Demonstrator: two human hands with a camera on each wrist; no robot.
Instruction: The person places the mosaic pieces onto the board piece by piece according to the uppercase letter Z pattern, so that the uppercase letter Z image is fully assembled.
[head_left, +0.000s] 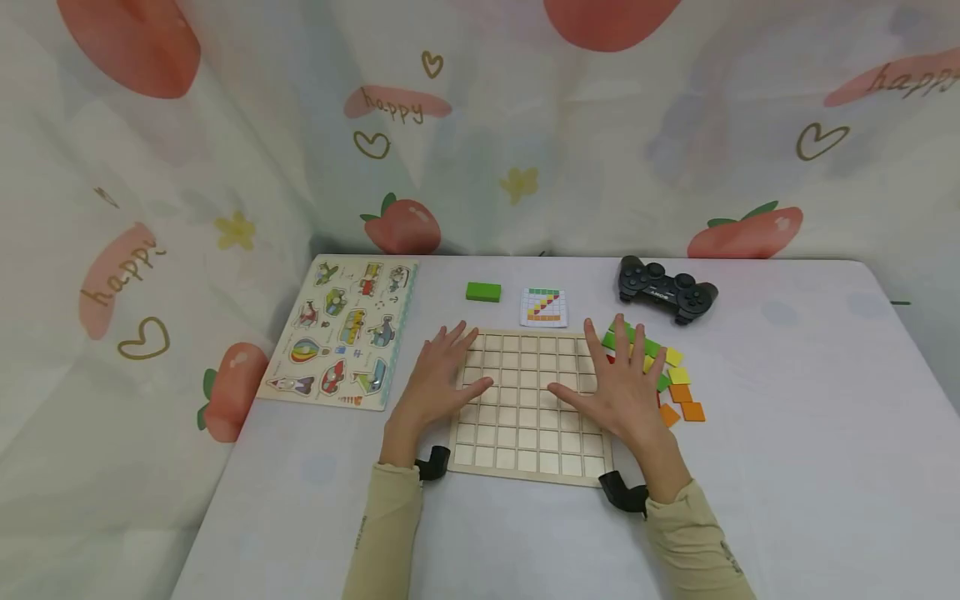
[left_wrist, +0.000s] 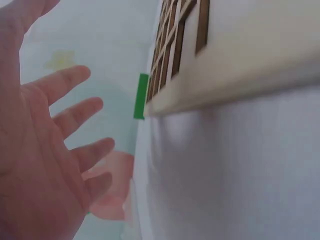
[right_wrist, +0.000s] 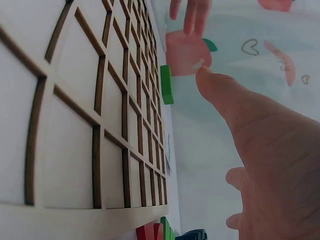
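A square wooden grid board (head_left: pixel 517 412) lies on the table between the two hands, its cells bare. My left hand (head_left: pixel 437 375) is over the board's left edge with fingers spread and holds nothing. The right hand (head_left: pixel 626 396) hovers at the opposite edge, fingers also spread wide, nothing in it. Partly hidden behind that hand is a pile of coloured square tiles (head_left: pixel 680 393) in green, yellow, orange and red. Beyond the board lie a green block (head_left: pixel 483 292) and a small pattern card (head_left: pixel 543 307) with coloured squares. In the left wrist view the left palm (left_wrist: pixel 40 150) faces the board's edge.
To the left rests a picture puzzle board (head_left: pixel 337 333) with vehicle shapes. A black game controller (head_left: pixel 666 289) sits at the back right. A patterned cloth (head_left: pixel 480 150) hangs behind the white table (head_left: pixel 787 467).
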